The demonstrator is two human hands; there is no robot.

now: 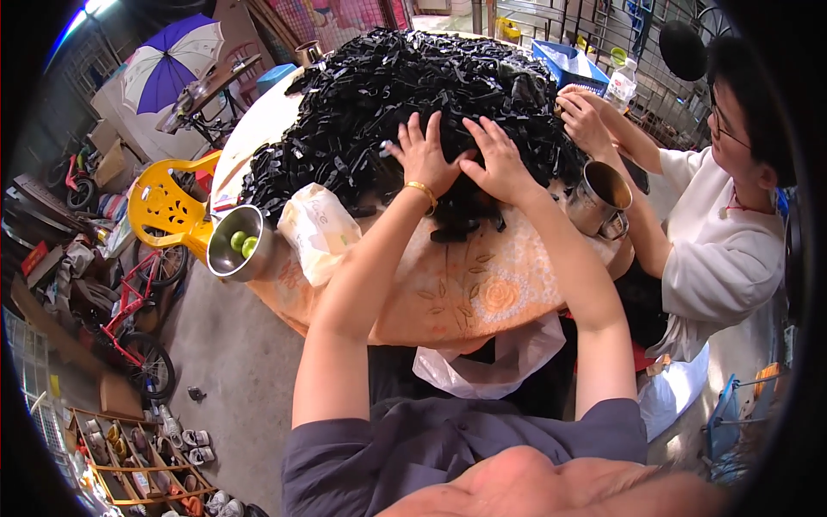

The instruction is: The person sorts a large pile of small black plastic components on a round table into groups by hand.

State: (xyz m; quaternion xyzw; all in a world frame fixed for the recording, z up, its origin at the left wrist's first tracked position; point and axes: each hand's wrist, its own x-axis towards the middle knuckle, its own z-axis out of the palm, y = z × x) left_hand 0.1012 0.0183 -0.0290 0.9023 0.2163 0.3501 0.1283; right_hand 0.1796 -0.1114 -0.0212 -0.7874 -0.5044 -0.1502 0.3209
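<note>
A wide heap of small black pieces [413,69], which look like plastic clips, covers most of the round table. My left hand [426,164] rests on the near side of the heap with its fingers spread, a gold-coloured bracelet [422,191] at its wrist. Close beside it lies my right hand [500,168], palm down, fingers also apart. The thumbs nearly meet, and neither hand grips anything. Several loose black pieces [452,228] lie below my hands on the orange flowered tablecloth [431,297]. What is under the palms is hidden.
To the left stand a metal bowl [217,258] with green fruits and a whitish plastic bag [319,228]. A metal mug [593,202] is beside my right forearm. A co-worker's hands [586,116] are at the heap's right edge, near a blue basket [570,69]. A translucent bag [491,366] hangs below the table edge.
</note>
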